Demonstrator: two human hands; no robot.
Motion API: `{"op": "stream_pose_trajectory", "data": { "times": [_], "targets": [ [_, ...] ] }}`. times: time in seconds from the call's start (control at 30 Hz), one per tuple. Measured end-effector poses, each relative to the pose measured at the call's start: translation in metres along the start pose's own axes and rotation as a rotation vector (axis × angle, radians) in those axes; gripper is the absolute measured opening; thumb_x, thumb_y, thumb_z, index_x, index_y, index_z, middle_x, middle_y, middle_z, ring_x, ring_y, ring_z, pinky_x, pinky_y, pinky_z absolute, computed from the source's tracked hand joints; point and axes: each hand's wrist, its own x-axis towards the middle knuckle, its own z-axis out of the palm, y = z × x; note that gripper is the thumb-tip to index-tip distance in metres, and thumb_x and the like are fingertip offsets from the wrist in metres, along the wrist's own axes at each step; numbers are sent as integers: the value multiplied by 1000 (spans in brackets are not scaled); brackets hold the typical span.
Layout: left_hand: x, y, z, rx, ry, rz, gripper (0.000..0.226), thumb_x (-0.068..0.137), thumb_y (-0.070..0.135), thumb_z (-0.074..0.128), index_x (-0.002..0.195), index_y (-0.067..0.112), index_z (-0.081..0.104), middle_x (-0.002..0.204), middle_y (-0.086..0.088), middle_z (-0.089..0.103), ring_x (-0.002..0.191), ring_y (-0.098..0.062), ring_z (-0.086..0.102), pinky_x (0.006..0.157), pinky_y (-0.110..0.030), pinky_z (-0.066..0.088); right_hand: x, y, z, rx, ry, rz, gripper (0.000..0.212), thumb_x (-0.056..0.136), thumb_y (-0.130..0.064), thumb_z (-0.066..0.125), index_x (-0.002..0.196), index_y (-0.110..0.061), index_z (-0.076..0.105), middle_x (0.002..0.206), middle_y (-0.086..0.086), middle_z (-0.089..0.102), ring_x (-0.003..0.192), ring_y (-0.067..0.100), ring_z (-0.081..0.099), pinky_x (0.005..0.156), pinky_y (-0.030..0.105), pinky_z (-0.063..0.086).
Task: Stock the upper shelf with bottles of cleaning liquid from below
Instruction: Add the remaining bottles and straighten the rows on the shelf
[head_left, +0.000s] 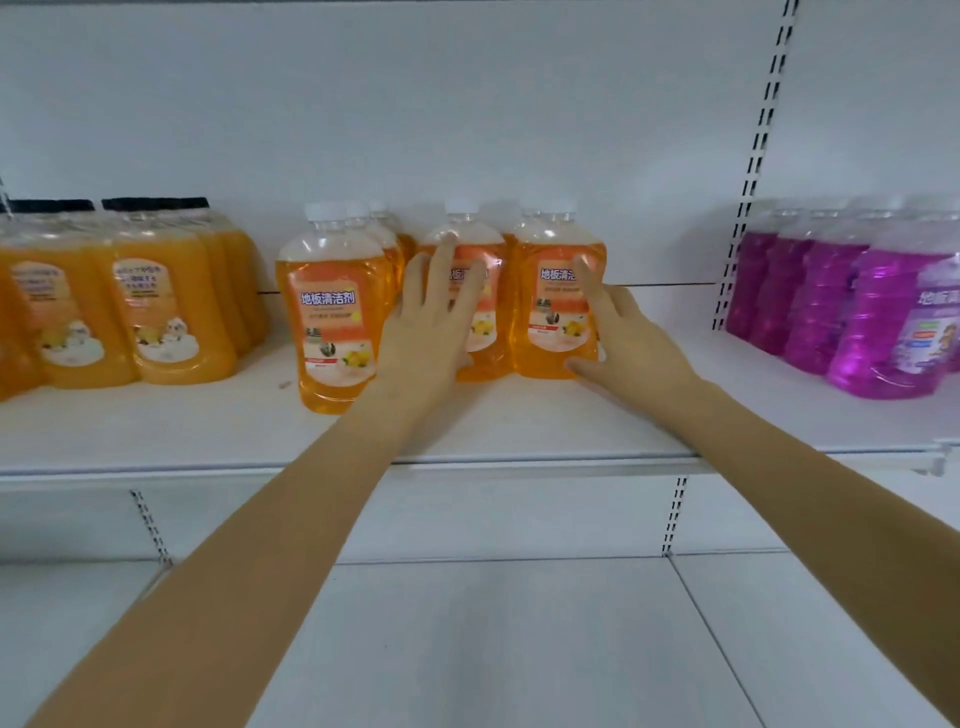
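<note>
Three rows of clear bottles with orange cleaning liquid and white caps stand on the upper shelf (519, 431). The left front bottle (332, 312) stands nearest the shelf edge. My left hand (436, 317) lies with straight fingers flat against the front of the middle bottle (480, 291). My right hand (623, 332) touches the front and right side of the right bottle (550, 306) with spread fingers. More bottles of the same kind stand behind each front one, mostly hidden.
Darker orange bottles with black caps (171, 317) fill the shelf's left end. Purple bottles (883, 317) stand on the neighbouring shelf at right, past a slotted upright (748, 208). The lower shelf (519, 649) is a bare white board.
</note>
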Motion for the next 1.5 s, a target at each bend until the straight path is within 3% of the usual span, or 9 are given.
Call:
{"op": "stream_pose_trajectory", "data": {
  "times": [0.27,0.43,0.53,0.63,0.8,1.03,1.17,1.3,1.5],
  "targets": [
    [-3,0,9,-99,88,4,92,50,25,90,131,11,49,144,-22,40,125,-44,45,58,-31,56,-3,-1,6,13,16,11,93,87,-19,59,146,-31,-12,147,13,25,114,35,52,83,40,48],
    [-10,0,15,-82,141,53,96,54,30,88,137,9,44,146,-22,37,130,-42,40,79,-39,55,-3,-2,5,64,62,38,99,83,-31,62,145,-33,-15,143,10,35,112,30,55,83,39,48],
    [-10,-1,19,-42,203,84,98,49,33,90,133,7,49,140,-23,44,126,-43,45,82,-43,54,9,-1,-1,215,98,158,113,77,-43,69,142,-33,-23,148,6,33,124,27,48,94,44,44],
    [-10,-1,21,-44,219,90,97,53,33,89,136,7,45,142,-24,42,128,-44,42,84,-45,52,22,0,-5,441,-9,229,116,78,-34,71,143,-27,-24,152,3,28,135,23,36,106,42,34],
    [-10,0,25,-46,217,79,94,55,31,88,135,6,46,141,-25,41,127,-45,42,87,-47,51,23,-1,4,544,-65,216,111,81,-26,69,144,-22,-23,140,-1,45,116,10,48,92,23,34],
    [-9,2,22,-12,186,69,94,55,31,88,135,6,46,142,-25,40,128,-44,42,85,-44,52,25,3,10,490,-43,166,114,81,-35,68,141,-25,-28,141,0,46,120,20,53,96,33,42],
    [-14,0,21,7,182,79,93,57,28,87,137,6,44,142,-26,39,128,-45,42,82,-44,53,13,0,1,157,100,31,112,78,-43,68,141,-28,-23,153,13,21,127,33,45,94,44,44],
    [-17,0,19,37,149,75,96,54,24,88,138,6,44,143,-26,39,127,-44,43,84,-44,53,4,2,0,-122,17,-93,103,80,-32,69,143,-32,-13,155,17,-13,133,35,36,97,41,43],
    [-17,2,18,34,124,51,95,55,18,88,138,7,43,143,-25,39,127,-43,44,87,-43,51,5,0,1,-153,-2,-66,99,84,-26,66,147,-26,-10,154,16,-21,128,34,43,84,38,50]
  ]
}}
